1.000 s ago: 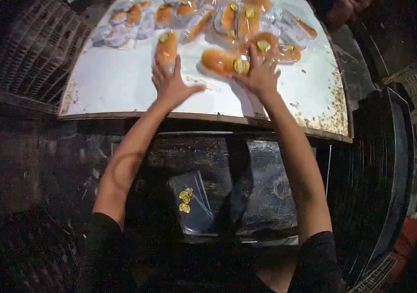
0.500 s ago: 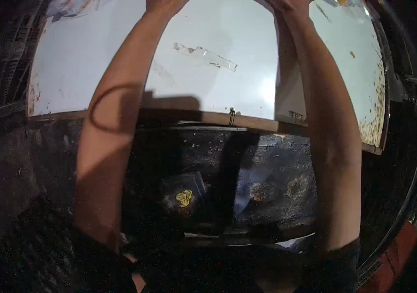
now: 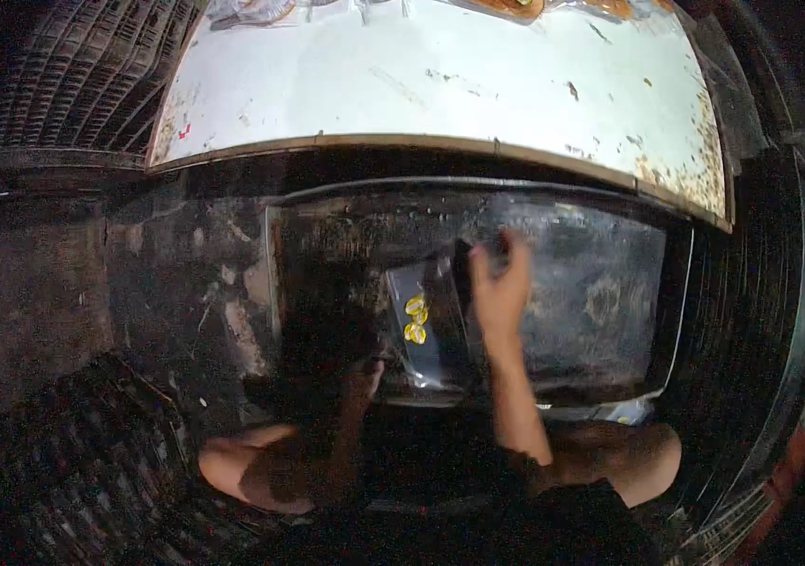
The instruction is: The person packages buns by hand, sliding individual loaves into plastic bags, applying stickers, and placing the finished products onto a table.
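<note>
A flat, clear-looking plastic bag lies over the dark tray, with several small yellow round pieces showing in it. My right hand is just beyond the bag's right edge, blurred by motion. Its thumb and fingers are spread, with nothing visible between them. Deep in shadow, my left hand is at the bag's lower left edge. Its fingers are mostly lost in the dark, and I cannot tell whether they grip the bag.
The dark, worn tray with a raised rim spans the area before my knees. Beyond it stands a white table with stained edges. Plastic-wrapped items and brown items line its far side. A wire-like rack is at upper left.
Both hands have come back from the far side of the white table to the bag over the dark tray. The view has tipped down, and the bag appears slightly farther right on the tray.
</note>
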The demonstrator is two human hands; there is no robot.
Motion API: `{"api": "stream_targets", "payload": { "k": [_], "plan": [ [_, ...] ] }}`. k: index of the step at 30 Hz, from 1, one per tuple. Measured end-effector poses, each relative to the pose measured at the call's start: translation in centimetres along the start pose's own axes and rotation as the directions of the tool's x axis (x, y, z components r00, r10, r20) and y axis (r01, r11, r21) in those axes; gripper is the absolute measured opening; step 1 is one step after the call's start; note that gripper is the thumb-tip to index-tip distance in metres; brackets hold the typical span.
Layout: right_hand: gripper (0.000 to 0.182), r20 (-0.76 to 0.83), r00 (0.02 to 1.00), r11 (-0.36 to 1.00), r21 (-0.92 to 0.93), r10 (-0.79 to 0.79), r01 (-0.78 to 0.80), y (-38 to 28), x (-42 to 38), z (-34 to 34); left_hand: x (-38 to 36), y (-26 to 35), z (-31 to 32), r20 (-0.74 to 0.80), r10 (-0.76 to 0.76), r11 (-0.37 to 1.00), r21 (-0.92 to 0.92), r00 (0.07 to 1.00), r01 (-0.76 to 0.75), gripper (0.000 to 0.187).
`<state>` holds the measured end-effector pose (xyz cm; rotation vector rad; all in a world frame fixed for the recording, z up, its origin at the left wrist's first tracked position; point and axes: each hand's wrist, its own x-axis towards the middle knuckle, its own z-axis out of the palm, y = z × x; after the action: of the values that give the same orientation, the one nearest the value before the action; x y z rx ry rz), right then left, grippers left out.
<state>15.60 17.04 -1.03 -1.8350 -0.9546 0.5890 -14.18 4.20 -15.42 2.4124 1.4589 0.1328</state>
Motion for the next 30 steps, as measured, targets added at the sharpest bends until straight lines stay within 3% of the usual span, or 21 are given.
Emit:
{"api": "stream_targets", "payload": {
  "k": [1, 3, 5, 8, 9, 11, 13, 14, 16, 17, 18, 20, 21, 23, 24, 25, 26, 27, 28, 29, 30],
  "plan": [
    [0.063, 0.115, 0.989, 0.952, -0.301, 0.089, -0.051, 2.8, -4.1, 1.4, 4.9, 7.7, -9.3, 0.193, -0.515, 0.756, -0.357, 0.835, 0.548, 0.027],
    [0.075, 0.255, 0.899, 0.804, -0.573, 0.358, -0.158, 3.3, -9.5, 2.3, 5.2, 6.3, -3.1, 0.110, -0.586, 0.648, -0.531, 0.803, 0.546, 0.037],
    [0.070, 0.082, 0.970, 0.746, -0.654, 0.229, -0.121, 4.8, -11.8, 4.2, 8.7, 6.3, -2.9, -0.080, -0.427, 0.672, -0.694, 0.901, 0.257, 0.046],
    [0.046, 0.038, 0.933, 0.731, -0.633, 0.359, -0.255, 3.2, -12.4, 5.2, 12.1, 7.0, -5.6, 0.050, -0.336, 0.452, -0.868, 0.941, 0.207, 0.047],
    [0.046, 0.034, 0.937, 0.737, -0.628, 0.348, -0.251, 3.1, -12.7, 5.2, 11.8, 7.1, -7.1, 0.037, -0.332, 0.456, -0.869, 0.943, 0.194, 0.047],
    [0.042, 0.003, 0.951, 0.718, -0.657, 0.310, -0.232, 3.7, -13.0, 5.8, 11.0, 6.3, -10.3, 0.191, -0.425, 0.540, -0.731, 0.885, 0.417, 0.043],
    [0.044, -0.092, 0.987, 0.713, -0.682, 0.133, -0.160, 5.2, -13.1, 7.1, 7.0, 3.0, -12.7, -0.345, -0.194, 0.859, -0.512, 0.918, -0.011, 0.043],
    [0.047, -0.174, 0.984, 0.692, -0.715, -0.038, -0.099, 5.6, -13.4, 7.5, 4.6, 4.9, -17.7, -0.381, -0.294, 0.900, -0.419, 0.876, 0.120, 0.044],
    [0.046, -0.093, 0.992, 0.742, -0.658, 0.085, -0.125, 4.5, -13.1, 7.3, -1.0, 4.9, -24.5, -0.432, -0.502, 0.832, -0.477, 0.749, 0.283, 0.043],
    [0.046, 0.002, 0.980, 0.781, -0.605, 0.197, -0.156, 3.9, -12.9, 7.3, -1.7, 8.0, -30.8, -0.183, -0.753, 0.649, -0.365, 0.632, 0.668, 0.044],
    [0.046, 0.005, 0.981, 0.784, -0.602, 0.193, -0.151, 3.4, -12.8, 7.3, -7.6, 0.7, -27.6, -0.570, -0.457, 0.865, -0.108, 0.682, 0.489, 0.046],
    [0.034, 0.080, 0.910, 0.786, -0.540, 0.406, -0.303, 2.7, -12.6, 7.6, -12.2, -0.6, -27.7, -0.740, -0.256, 0.781, 0.222, 0.623, 0.584, 0.051],
    [0.034, 0.080, 0.916, 0.791, -0.537, 0.394, -0.293, 2.8, -12.1, 7.7, -13.3, 0.1, -27.1, -0.748, -0.256, 0.781, 0.214, 0.613, 0.587, 0.051],
    [0.024, 0.233, 0.958, 0.957, -0.273, 0.165, -0.098, 3.7, -10.7, 7.8, -13.8, 1.4, -25.7, -0.768, -0.524, 0.578, -0.002, 0.369, 0.816, 0.061],
    [0.018, 0.240, 0.966, 0.995, -0.008, -0.091, 0.096, 5.8, -8.7, 8.6, -13.2, 1.1, -25.2, -0.769, -0.527, 0.575, -0.008, 0.362, 0.818, 0.061],
    [0.017, 0.243, 0.936, 0.966, 0.018, -0.255, 0.259, 2.0, -4.6, 6.1, -12.7, 0.9, -24.6, -0.741, -0.613, 0.554, -0.155, 0.274, 0.818, 0.064],
    [0.014, 0.287, 0.943, 0.953, 0.293, -0.169, 0.081, -0.9, -0.5, 4.5, -12.3, 0.9, -24.0, -0.692, -0.697, 0.515, -0.301, 0.188, 0.803, 0.067],
    [0.017, 0.175, 0.937, 0.940, 0.216, -0.303, 0.264, -3.6, 3.7, 2.7, -12.0, 0.6, -23.9, -0.683, -0.709, 0.502, -0.311, 0.178, 0.807, 0.067],
    [0.023, 0.246, 0.950, 0.945, 0.308, -0.191, 0.110, -5.2, 7.9, 1.7, -11.7, -0.1, -24.4, -0.696, -0.679, 0.529, -0.245, 0.232, 0.813, 0.067],
    [0.031, 0.333, 0.941, 0.991, 0.129, -0.058, 0.015, -6.5, 12.4, 1.0, -11.5, -0.8, -24.8, -0.708, -0.646, 0.554, -0.178, 0.284, 0.813, 0.067],
    [0.038, 0.408, 0.910, 0.989, 0.151, -0.067, 0.005, -6.9, 16.4, 1.0, -11.3, -1.7, -24.8, -0.707, -0.653, 0.546, -0.191, 0.271, 0.816, 0.067]
  ]
}}
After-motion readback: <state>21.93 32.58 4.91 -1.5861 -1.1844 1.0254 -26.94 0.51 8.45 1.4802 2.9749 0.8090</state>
